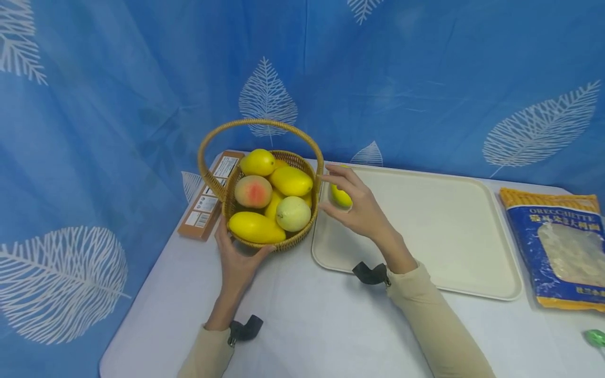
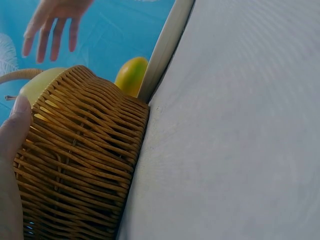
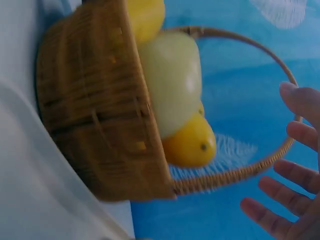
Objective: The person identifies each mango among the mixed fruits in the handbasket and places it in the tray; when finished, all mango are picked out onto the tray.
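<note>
A wicker basket [image 1: 296, 242] with a tall arched handle holds several fruits. Among them are a blushing peach [image 1: 252, 192], a pale green round fruit [image 1: 293, 213] and yellow mangoes [image 1: 257, 227]. My left hand [image 1: 238, 265] grips the basket's near left side, its thumb along the front rim; in the left wrist view the thumb [image 2: 17, 122] lies at the rim. My right hand [image 1: 354, 202] is beside the handle's right side, fingers spread and holding nothing. Under it, a yellow-green fruit [image 1: 341, 196] lies on the tray's left end, partly covered by the hand.
The cream tray [image 1: 425, 226] lies just right of the basket. A blue and yellow pasta bag [image 1: 557, 247] lies beyond it, with a small green object [image 1: 594, 337] near the right edge. Behind the basket's left side is a brown box [image 1: 200, 218]. A blue leaf-print curtain [image 1: 402, 94] hangs behind.
</note>
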`<state>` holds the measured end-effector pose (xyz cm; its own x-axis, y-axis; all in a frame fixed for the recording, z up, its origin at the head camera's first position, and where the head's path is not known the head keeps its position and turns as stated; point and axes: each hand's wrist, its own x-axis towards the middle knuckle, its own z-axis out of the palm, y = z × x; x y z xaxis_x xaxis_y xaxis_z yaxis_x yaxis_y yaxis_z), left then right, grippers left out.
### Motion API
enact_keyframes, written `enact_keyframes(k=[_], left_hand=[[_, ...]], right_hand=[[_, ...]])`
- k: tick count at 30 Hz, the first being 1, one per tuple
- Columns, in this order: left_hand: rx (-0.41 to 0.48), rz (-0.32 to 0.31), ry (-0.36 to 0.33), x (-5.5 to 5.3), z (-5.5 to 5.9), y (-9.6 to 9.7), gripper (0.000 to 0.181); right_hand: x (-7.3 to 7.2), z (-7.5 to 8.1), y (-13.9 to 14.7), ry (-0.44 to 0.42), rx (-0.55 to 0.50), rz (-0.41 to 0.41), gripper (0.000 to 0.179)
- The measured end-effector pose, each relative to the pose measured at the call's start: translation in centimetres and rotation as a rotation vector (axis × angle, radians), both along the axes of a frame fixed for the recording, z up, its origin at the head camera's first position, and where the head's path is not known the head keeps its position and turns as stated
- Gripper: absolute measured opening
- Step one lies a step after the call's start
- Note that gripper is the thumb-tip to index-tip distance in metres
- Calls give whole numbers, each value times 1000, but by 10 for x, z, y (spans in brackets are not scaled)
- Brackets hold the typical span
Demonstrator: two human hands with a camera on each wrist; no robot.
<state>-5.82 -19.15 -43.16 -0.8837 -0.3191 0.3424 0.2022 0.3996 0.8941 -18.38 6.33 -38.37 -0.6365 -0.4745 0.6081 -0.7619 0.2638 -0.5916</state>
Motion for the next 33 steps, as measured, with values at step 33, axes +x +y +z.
enact_keyframes(k=[33], left_hand=[[-36, 0, 13, 1, -4, 0, 118]], right_hand=[[-9, -5, -55, -129, 354, 36, 52]])
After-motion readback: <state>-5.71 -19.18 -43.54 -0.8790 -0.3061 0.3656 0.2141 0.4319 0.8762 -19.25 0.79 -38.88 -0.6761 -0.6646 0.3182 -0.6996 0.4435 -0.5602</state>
